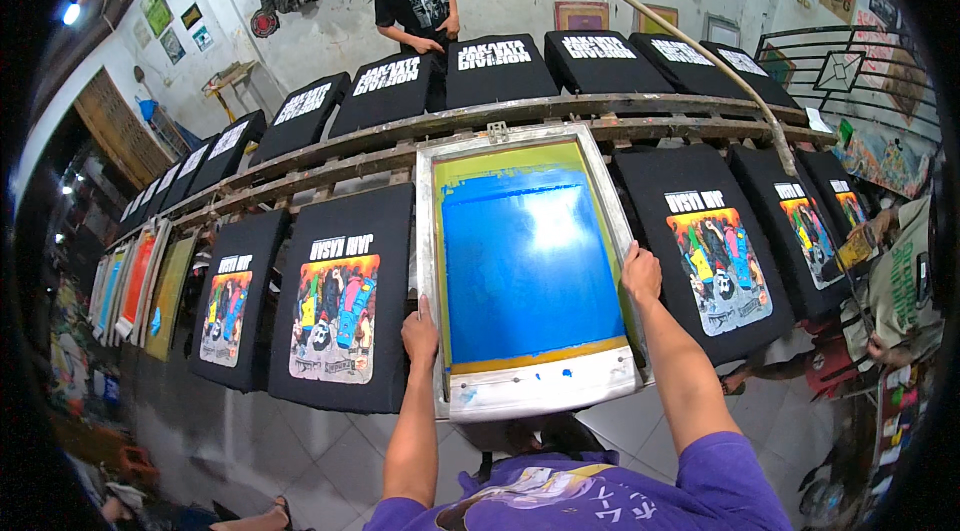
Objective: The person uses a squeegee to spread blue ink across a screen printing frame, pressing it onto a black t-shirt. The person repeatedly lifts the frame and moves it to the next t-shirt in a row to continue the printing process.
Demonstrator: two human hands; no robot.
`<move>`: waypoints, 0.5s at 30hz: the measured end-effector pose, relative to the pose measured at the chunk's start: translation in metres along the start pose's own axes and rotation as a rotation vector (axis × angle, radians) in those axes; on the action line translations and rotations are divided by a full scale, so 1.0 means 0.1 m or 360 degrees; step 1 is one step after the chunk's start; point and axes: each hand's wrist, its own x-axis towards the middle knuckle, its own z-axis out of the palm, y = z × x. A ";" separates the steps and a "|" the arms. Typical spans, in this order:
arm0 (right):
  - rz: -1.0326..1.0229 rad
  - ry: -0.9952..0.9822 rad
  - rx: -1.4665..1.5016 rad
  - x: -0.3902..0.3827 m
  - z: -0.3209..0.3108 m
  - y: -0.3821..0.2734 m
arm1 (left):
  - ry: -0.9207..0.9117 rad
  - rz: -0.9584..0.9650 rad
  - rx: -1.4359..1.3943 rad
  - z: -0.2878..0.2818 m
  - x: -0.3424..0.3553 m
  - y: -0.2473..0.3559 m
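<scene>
A screen-printing frame (pixel 425 231) lies in front of me over one place in the near row. Its yellow-green mesh is mostly covered with blue ink (pixel 515 276), and a pale strip with blue specks runs along its near end. My left hand (pixel 420 336) is closed on the frame's left side, low down. My right hand (pixel 641 272) grips the right side somewhat higher up. Whatever lies under the screen is hidden. Beside it on the left is a black shirt (pixel 388 221) with a colourful print, and on the right another black shirt (pixel 650 191) printed alike.
A long rail (pixel 375 151) runs behind the frame. Beyond it stands a row of black shirts with white lettering (pixel 500 53), and a person (pixel 415 6) behind them. Another person (pixel 905 281) is at the right. A bent pole (pixel 690 31) hangs overhead; more screens (pixel 135 281) lean at left.
</scene>
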 end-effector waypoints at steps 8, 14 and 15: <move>-0.0019 -0.0015 -0.0008 -0.06 0.09 0.16 | 0.0032 0.0103 -0.0018 0.08 0.07 -0.07; -0.0003 0.0005 0.0028 0.04 0.03 0.03 | 0.0006 -0.0015 -0.0002 0.06 0.05 -0.06; -0.0012 0.0002 0.0028 0.02 0.03 0.03 | 0.0011 -0.0014 0.0003 0.05 0.04 -0.08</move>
